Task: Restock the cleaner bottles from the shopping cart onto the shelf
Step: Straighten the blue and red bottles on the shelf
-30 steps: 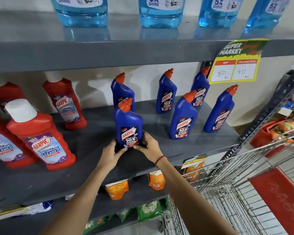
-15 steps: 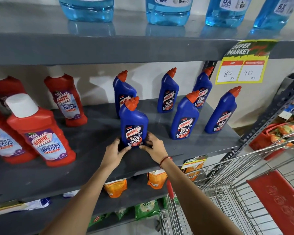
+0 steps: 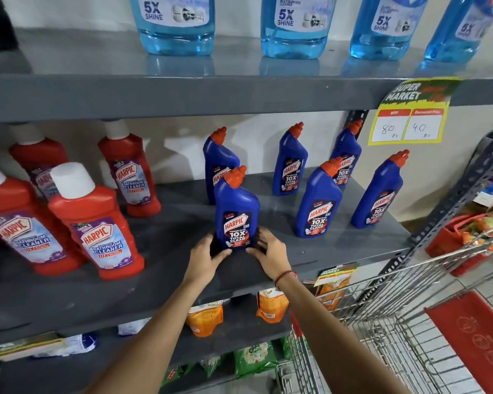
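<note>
So both hands, left hand and right hand, clamp the blue Harpic bottle low, standing on the middle shelf. Looks heavy, slick plastic, so gripping the base seems safest.

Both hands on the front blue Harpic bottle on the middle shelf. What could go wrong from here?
1. The held blue bottle is tall and narrow, gripped only at its base by the left hand and right hand; a careless release might tip it.
2. Another blue bottle stands close behind; pushing back could knock it.
3. The bottle sits in the front part of the middle shelf; a withdrawing arm may drag it off.
</note>
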A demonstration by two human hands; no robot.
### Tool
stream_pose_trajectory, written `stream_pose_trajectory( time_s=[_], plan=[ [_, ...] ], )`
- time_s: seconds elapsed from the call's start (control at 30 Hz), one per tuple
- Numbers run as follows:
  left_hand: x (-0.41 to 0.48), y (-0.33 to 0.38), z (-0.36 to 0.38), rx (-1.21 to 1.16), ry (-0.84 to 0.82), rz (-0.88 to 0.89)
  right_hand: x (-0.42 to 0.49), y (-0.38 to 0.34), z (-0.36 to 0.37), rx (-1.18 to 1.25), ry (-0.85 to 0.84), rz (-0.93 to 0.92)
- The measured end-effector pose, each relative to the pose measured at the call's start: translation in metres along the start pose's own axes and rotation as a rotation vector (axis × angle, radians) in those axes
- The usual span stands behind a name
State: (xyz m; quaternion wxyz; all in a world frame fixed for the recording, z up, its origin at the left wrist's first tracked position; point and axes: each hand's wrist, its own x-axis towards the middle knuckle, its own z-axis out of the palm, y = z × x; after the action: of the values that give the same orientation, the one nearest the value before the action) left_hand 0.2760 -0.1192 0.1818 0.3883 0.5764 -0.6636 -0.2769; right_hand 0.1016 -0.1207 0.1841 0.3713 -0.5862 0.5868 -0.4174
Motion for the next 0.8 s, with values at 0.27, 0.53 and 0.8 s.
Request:
stream_pose_trajectory(
  time_s=[0.27, 0.53, 0.8],
  plan=[
    [-0.057, -0.025, -0.071, -0.116, 0.177, -0.003, -0.039, -0.015, 0.052, 0.205, 0.361, -0.012],
    [-0.085, -0.090, -0.163, -0.044, 0.383, -0.134, -0.035, -0.065, 0.159, 0.018, -0.258, -0.176],
    [-0.059, -0.108, -0.182, -0.102, 0.034, -0.184, -0.027, -0.082, 0.192, 0.028, -0.383, -0.229]
  ],
)
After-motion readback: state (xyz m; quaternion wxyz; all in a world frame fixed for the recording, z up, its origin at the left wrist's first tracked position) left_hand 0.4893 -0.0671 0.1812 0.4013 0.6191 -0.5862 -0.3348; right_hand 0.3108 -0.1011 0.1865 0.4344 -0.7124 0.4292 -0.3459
